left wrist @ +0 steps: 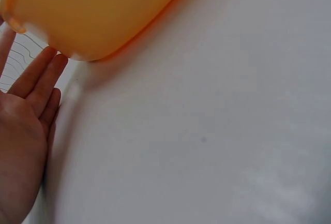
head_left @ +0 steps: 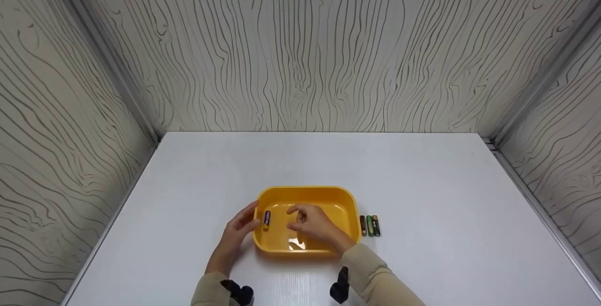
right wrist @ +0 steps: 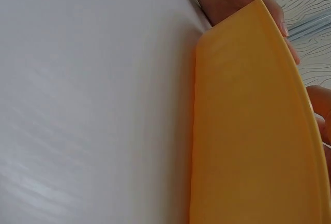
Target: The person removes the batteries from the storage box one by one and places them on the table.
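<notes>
Nothing here can be read. The small battery (head_left: 267, 218) lying inside the yellow tub (head_left: 305, 193) has a purple label with pale marks on it, too small to make out. The three batteries (head_left: 370, 225) just to the right of the tub show coloured wrappers, but no letters come clear.

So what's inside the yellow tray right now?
One battery with a dark label lies in the yellow tray, near its left wall. The right hand hangs over the middle and covers part of the floor, so anything beneath it cannot be seen.
</notes>
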Action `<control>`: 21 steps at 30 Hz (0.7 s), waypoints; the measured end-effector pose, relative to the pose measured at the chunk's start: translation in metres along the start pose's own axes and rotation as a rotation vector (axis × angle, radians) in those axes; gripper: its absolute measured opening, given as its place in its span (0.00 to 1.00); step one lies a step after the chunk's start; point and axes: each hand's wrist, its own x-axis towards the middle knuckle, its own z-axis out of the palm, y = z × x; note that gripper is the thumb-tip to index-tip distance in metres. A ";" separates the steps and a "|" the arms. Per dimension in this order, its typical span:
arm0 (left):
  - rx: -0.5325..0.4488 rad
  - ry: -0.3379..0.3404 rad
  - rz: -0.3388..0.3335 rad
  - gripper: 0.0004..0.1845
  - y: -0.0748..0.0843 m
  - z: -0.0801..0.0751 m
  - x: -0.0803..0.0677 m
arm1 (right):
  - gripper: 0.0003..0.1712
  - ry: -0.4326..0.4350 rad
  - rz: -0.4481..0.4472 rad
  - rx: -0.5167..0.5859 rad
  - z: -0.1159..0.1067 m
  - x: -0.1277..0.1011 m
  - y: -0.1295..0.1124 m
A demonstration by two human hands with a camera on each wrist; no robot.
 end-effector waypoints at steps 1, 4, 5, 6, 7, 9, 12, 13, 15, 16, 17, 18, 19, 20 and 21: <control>0.002 0.000 -0.004 0.33 0.000 0.000 0.000 | 0.18 0.000 0.007 -0.003 0.001 0.001 0.000; 0.008 -0.002 -0.006 0.33 0.000 0.000 0.000 | 0.18 -0.003 0.031 -0.004 0.006 0.005 -0.001; 0.006 -0.003 -0.006 0.33 0.000 0.001 0.001 | 0.18 -0.008 0.042 0.000 0.008 0.005 -0.002; 0.008 -0.005 0.000 0.33 0.000 0.001 0.001 | 0.18 -0.012 0.051 0.002 0.009 0.006 -0.002; 0.006 -0.005 0.001 0.33 0.000 0.000 0.001 | 0.19 -0.020 0.059 0.007 0.011 0.007 -0.003; 0.006 -0.008 0.009 0.33 -0.001 0.000 0.001 | 0.20 -0.036 0.074 0.017 0.015 0.008 -0.004; 0.019 -0.010 0.015 0.33 -0.001 0.001 0.000 | 0.22 -0.057 0.105 0.021 0.019 0.010 -0.006; 0.021 -0.007 0.006 0.33 -0.001 0.001 0.000 | 0.22 -0.062 0.120 0.023 0.021 0.011 -0.007; 0.022 -0.002 -0.002 0.32 -0.001 0.001 0.000 | 0.24 -0.068 0.145 0.019 0.023 0.013 -0.008; 0.023 -0.002 -0.003 0.32 -0.001 0.002 0.000 | 0.24 -0.068 0.151 0.012 0.024 0.014 -0.008; 0.018 0.000 -0.006 0.32 -0.001 0.002 0.000 | 0.25 -0.067 0.155 0.004 0.025 0.015 -0.008; 0.020 0.001 0.001 0.32 -0.001 0.002 0.000 | 0.25 -0.064 0.157 -0.002 0.026 0.016 -0.008; 0.018 0.002 -0.001 0.32 0.000 0.002 0.000 | 0.26 -0.062 0.164 -0.006 0.027 0.017 -0.008; 0.019 0.000 0.003 0.32 0.000 0.001 0.001 | 0.26 -0.058 0.166 -0.013 0.028 0.017 -0.008; 0.021 -0.001 0.002 0.32 0.000 0.001 0.001 | 0.27 -0.055 0.172 -0.015 0.029 0.018 -0.007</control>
